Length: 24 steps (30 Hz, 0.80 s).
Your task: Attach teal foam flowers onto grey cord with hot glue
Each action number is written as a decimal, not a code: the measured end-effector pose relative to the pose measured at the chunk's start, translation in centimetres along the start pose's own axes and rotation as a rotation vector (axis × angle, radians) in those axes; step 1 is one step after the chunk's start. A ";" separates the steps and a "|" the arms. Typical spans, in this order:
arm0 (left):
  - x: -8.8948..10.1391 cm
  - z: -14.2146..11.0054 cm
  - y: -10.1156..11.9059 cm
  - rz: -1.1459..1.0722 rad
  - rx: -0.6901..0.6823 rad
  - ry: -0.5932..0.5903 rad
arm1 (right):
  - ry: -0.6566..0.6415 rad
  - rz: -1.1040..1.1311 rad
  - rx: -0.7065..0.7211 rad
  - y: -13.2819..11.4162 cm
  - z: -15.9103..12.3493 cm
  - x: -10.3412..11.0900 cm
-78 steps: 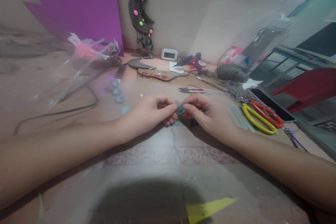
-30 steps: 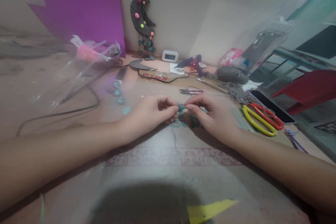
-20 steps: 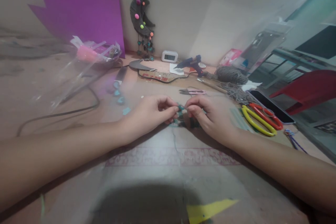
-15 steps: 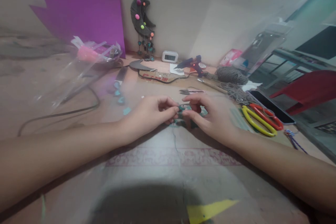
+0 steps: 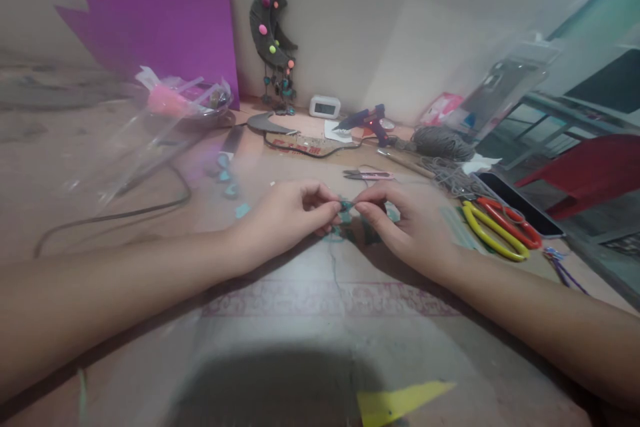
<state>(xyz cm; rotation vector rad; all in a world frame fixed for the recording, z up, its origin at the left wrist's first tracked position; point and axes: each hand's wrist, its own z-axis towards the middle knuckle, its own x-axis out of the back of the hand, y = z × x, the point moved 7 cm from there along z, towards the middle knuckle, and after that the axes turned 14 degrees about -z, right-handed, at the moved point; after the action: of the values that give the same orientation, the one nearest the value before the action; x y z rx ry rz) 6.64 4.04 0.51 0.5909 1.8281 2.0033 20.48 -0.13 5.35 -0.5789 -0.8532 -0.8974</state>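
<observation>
My left hand (image 5: 293, 213) is closed in a pinch on a small teal piece (image 5: 346, 205), which looks like a felt cut-out; its exact shape is partly hidden by the fingers. Facing it, my right hand (image 5: 405, 220) pinches what looks like thin grey yarn at the piece's right edge. More teal bits (image 5: 336, 233) show just below the fingertips. A thin strand (image 5: 334, 260) runs down from there across the table cover. Just behind my hands lie small thread snips (image 5: 367, 175). Left of my left hand are several blue-teal cut-outs (image 5: 226, 177).
At the back stand a glue gun (image 5: 367, 121), a white digital clock (image 5: 325, 107) and a grey moon hanging (image 5: 267, 23). To the right lie grey yarn (image 5: 443, 143), red-and-yellow-handled scissors (image 5: 495, 230) and a phone (image 5: 520, 203). A yellow scrap (image 5: 403, 400) lies near the front.
The thumb and forefinger of my right hand, apart before, are now pinched together beside the teal piece. My left hand keeps its hold in nearly the same place.
</observation>
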 end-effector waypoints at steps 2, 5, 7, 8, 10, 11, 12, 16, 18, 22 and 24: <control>0.0 0.0 0.0 -0.004 0.000 -0.003 | 0.009 -0.011 -0.025 0.1 0.0 0.1; 0.1 0.0 0.0 -0.001 -0.007 0.000 | -0.009 0.001 -0.049 0.3 -0.2 -0.1; 0.1 -0.1 0.0 -0.002 -0.011 0.009 | -0.038 0.030 -0.056 0.4 -0.3 -0.5; 0.2 -0.1 0.0 -0.007 -0.016 0.015 | -0.054 0.049 -0.062 0.5 -0.4 -0.7; 0.2 -0.2 0.1 -0.030 -0.028 0.024 | -0.088 0.086 -0.088 0.7 -0.6 -1.1; 0.2 -0.3 0.1 -0.043 -0.034 0.027 | -0.104 0.106 -0.106 0.8 -0.6 -1.3; 0.2 -0.3 0.2 -0.052 -0.040 0.027 | -0.118 0.125 -0.124 0.9 -0.7 -1.4; 0.1 -0.4 0.4 -0.054 -0.054 0.020 | -0.154 0.226 -0.199 1.3 -0.7 -1.8; 0.1 -0.4 0.4 -0.039 -0.059 0.021 | -0.184 0.299 -0.241 1.5 -0.8 -2.1; 0.2 -0.4 0.5 0.018 -0.071 0.028 | -0.224 0.382 -0.288 1.7 -1.0 -2.6; 0.1 -0.4 0.5 0.024 -0.076 0.012 | -0.243 0.417 -0.310 1.8 -1.1 -2.9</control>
<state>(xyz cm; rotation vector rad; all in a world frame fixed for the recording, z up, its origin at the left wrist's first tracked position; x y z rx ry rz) 6.31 3.68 1.02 0.5821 1.7504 2.0863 21.40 1.21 2.15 -1.1093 -0.7736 -0.5846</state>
